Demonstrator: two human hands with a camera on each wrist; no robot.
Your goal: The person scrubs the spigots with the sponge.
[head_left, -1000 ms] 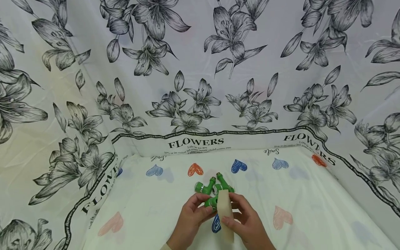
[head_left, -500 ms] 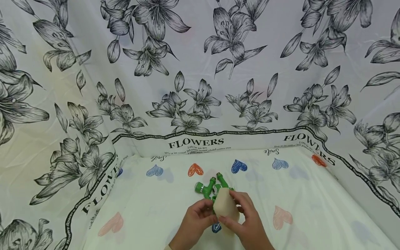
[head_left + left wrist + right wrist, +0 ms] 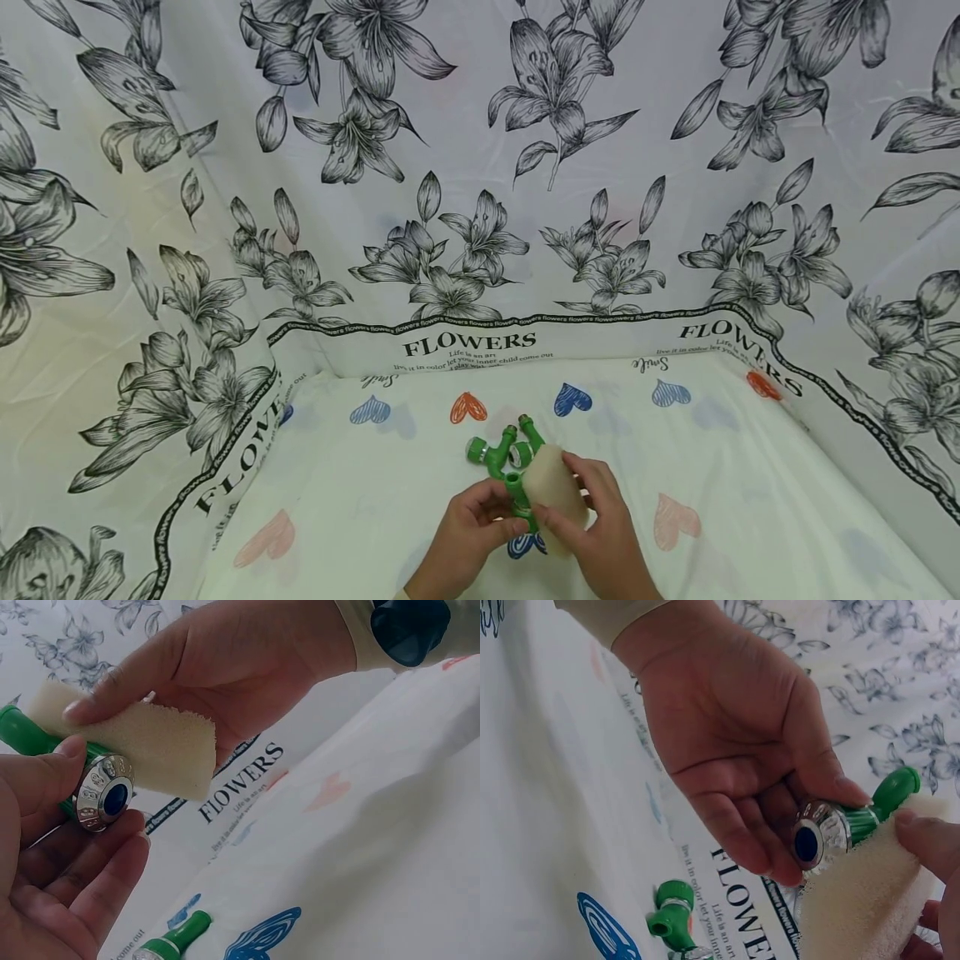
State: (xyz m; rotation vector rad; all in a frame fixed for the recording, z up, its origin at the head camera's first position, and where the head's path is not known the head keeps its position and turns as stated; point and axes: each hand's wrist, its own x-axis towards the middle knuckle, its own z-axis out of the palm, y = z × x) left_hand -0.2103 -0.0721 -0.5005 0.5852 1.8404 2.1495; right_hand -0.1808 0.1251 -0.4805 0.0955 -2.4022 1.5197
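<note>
My left hand (image 3: 468, 529) holds a green plastic tap (image 3: 514, 485) between thumb and fingers. Its silver handle with a blue centre faces out in the left wrist view, where the handle (image 3: 103, 793) sits above my loosely spread lower fingers. My right hand (image 3: 603, 525) grips a cream-coloured sponge (image 3: 553, 487), thumb on the near face and fingers behind. The sponge (image 3: 866, 892) lies against the tap's side in the right wrist view, and it covers part of the tap.
Just beyond the hands, one green tap (image 3: 495, 456) lies on the white heart-printed cloth (image 3: 360, 483). A second green tap (image 3: 528, 432) lies beside it, partly hidden by the sponge. Flower-printed curtains (image 3: 480, 125) rise behind and at both sides.
The sponge has turned from edge-on to show its broad face and shifted slightly right. The held tap has turned, and its round green opening now shows upward beside the sponge.
</note>
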